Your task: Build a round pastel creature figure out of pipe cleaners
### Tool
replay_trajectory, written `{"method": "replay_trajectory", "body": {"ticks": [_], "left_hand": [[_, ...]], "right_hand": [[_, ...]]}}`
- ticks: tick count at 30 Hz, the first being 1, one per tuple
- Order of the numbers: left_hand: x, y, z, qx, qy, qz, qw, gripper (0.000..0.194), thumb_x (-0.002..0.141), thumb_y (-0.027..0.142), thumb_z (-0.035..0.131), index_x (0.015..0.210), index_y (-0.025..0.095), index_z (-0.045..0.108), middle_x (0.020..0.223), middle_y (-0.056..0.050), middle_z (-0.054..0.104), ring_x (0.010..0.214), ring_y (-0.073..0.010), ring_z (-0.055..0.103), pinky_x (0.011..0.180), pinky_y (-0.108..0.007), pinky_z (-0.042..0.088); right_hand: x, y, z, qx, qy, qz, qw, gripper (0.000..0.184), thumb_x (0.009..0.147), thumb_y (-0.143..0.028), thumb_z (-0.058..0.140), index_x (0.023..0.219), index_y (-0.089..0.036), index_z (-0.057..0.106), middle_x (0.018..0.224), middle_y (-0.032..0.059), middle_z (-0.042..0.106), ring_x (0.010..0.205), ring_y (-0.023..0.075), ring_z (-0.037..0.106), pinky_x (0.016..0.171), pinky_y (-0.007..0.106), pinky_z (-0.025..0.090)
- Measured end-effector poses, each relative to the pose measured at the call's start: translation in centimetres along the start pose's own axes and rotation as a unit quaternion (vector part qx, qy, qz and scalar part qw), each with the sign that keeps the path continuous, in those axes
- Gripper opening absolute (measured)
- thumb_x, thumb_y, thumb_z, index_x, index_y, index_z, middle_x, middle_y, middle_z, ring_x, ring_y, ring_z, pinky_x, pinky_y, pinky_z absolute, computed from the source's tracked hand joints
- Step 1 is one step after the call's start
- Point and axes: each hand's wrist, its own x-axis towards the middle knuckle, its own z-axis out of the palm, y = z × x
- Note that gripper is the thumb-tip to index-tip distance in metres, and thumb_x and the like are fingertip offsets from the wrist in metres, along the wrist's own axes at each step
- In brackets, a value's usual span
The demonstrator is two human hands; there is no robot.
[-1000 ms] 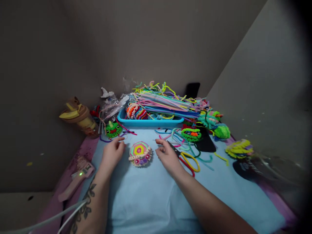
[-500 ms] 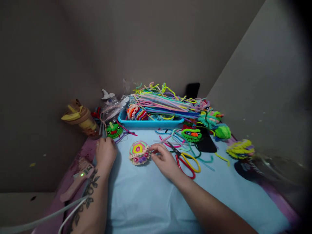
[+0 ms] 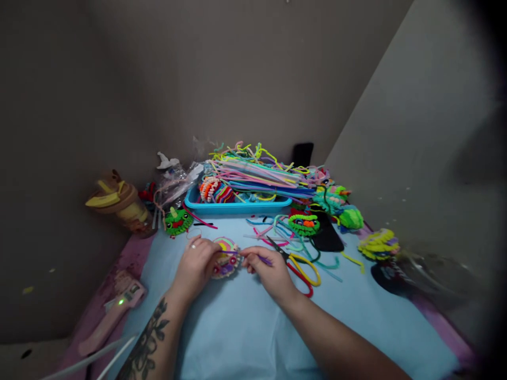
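Note:
A purple pipe cleaner (image 3: pixel 228 252) stretches between my two hands, just over a round multicoloured pipe-cleaner piece (image 3: pixel 226 268) with pink button-like spots. My left hand (image 3: pixel 198 258), wearing a ring, pinches one end of the strip. The fingers of my right hand (image 3: pixel 267 266) are closed on its other end, with a purple tip poking out past them. The round piece lies on the blue cloth, partly hidden by the strip and my left fingers. Scissors (image 3: pixel 299 266) with one red and one yellow handle lie open beside my right hand.
A blue tray (image 3: pixel 237 207) piled with pipe cleaners stands at the back. Green pipe-cleaner figures (image 3: pixel 178 221) and loose strips lie around it. A lidded cup (image 3: pixel 122 206) stands at left, above a pink glue gun (image 3: pixel 114 311). A black phone (image 3: pixel 329 232) lies at right.
My left hand has come from beside the left green figure to the middle, bringing the purple pipe cleaner. My right hand has let go of the round piece's edge and grips the strip.

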Motion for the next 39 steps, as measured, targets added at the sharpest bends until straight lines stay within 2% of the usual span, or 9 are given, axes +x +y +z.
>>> {"method": "replay_trajectory", "body": {"ticks": [2, 5, 7, 16, 19, 22, 27, 32, 39], "left_hand": [[-0.2, -1.2, -0.6, 0.008, 0.027, -0.014, 1.0, 0.018, 0.09, 0.018, 0.044, 0.088, 0.018, 0.062, 0.079, -0.004, 0.065, 0.077, -0.0173, 0.058, 0.078, -0.032, 0.043], [-0.5, -2.7, -1.2, 0.015, 0.063, -0.035, 0.997, 0.017, 0.09, 0.019, 0.047, 0.086, 0.018, 0.064, 0.078, -0.004, 0.067, 0.076, -0.0177, 0.059, 0.074, -0.031, 0.044], [-0.7, -3.2, -1.3, 0.003, 0.074, -0.049, 0.996, 0.017, 0.089, 0.018, 0.047, 0.085, 0.018, 0.064, 0.077, -0.004, 0.068, 0.075, -0.017, 0.061, 0.073, -0.03, 0.045], [-0.7, -3.3, -1.0, -0.04, 0.097, -0.105, 0.989, 0.017, 0.086, 0.023, 0.052, 0.078, 0.019, 0.066, 0.074, -0.002, 0.07, 0.071, -0.0157, 0.064, 0.067, -0.025, 0.048], [-0.6, -2.9, -1.0, -0.052, 0.094, -0.135, 0.985, 0.019, 0.086, 0.026, 0.051, 0.077, 0.019, 0.066, 0.073, -0.002, 0.07, 0.066, -0.0146, 0.064, 0.061, -0.023, 0.047], [-0.6, -2.9, -1.0, -0.033, 0.118, -0.188, 0.975, 0.021, 0.086, 0.031, 0.051, 0.08, 0.018, 0.067, 0.073, -0.003, 0.069, 0.062, -0.0143, 0.062, 0.057, -0.023, 0.047], [-0.6, -3.7, -0.6, -0.002, 0.146, -0.224, 0.963, 0.026, 0.086, 0.036, 0.05, 0.083, 0.017, 0.067, 0.079, -0.006, 0.072, 0.07, -0.018, 0.066, 0.061, -0.025, 0.049], [-0.5, -4.1, -0.1, 0.001, 0.118, -0.206, 0.971, 0.026, 0.087, 0.036, 0.048, 0.086, 0.018, 0.067, 0.081, -0.006, 0.072, 0.071, -0.0193, 0.066, 0.064, -0.027, 0.05], [-0.9, -4.4, 0.6, 0.009, 0.08, -0.205, 0.975, 0.026, 0.089, 0.035, 0.047, 0.09, 0.018, 0.066, 0.086, -0.007, 0.071, 0.077, -0.0194, 0.067, 0.069, -0.028, 0.05]], "right_hand": [[-0.2, -0.2, 0.1, -0.012, -0.018, -0.045, 0.999, 0.018, 0.084, -0.029, 0.058, 0.089, -0.021, 0.074, 0.067, 0.0022, 0.069, 0.055, 0.0105, 0.058, 0.054, 0.022, 0.047], [-0.6, -0.5, 0.3, -0.046, -0.067, -0.119, 0.99, 0.018, 0.083, -0.022, 0.06, 0.092, -0.023, 0.075, 0.069, 0.0033, 0.072, 0.06, 0.0126, 0.063, 0.06, 0.024, 0.05], [-0.7, -0.6, 0.5, -0.039, -0.078, -0.134, 0.987, 0.018, 0.083, -0.021, 0.061, 0.093, -0.024, 0.076, 0.07, 0.0037, 0.073, 0.06, 0.0128, 0.064, 0.06, 0.024, 0.05], [0.2, 0.3, 0.1, 0.129, 0.026, 0.015, 0.991, 0.022, 0.077, -0.041, 0.069, 0.083, -0.022, 0.076, 0.069, 0.0053, 0.073, 0.052, 0.0118, 0.06, 0.051, 0.024, 0.046], [0.8, 0.3, 0.0, 0.178, 0.058, 0.039, 0.982, 0.026, 0.072, -0.043, 0.072, 0.082, -0.019, 0.076, 0.066, 0.0057, 0.072, 0.05, 0.0116, 0.057, 0.05, 0.024, 0.043], [1.7, -0.2, -0.8, 0.22, 0.125, 0.063, 0.965, 0.029, 0.068, -0.043, 0.075, 0.082, -0.017, 0.074, 0.065, 0.0039, 0.069, 0.05, 0.01, 0.054, 0.047, 0.022, 0.039], [3.0, -0.9, -2.8, 0.234, 0.217, 0.046, 0.946, 0.028, 0.067, -0.039, 0.075, 0.082, -0.016, 0.071, 0.069, 0.0027, 0.066, 0.053, 0.0086, 0.05, 0.049, 0.021, 0.038], [3.4, -0.6, -3.2, 0.213, 0.226, 0.074, 0.948, 0.03, 0.064, -0.041, 0.076, 0.08, -0.016, 0.07, 0.067, 0.0022, 0.063, 0.052, 0.0093, 0.049, 0.048, 0.022, 0.037], [2.9, 0.1, -2.8, 0.2, 0.176, 0.126, 0.955, 0.029, 0.065, -0.04, 0.076, 0.079, -0.016, 0.068, 0.068, 0.0018, 0.061, 0.053, 0.0092, 0.048, 0.047, 0.021, 0.037]]}}
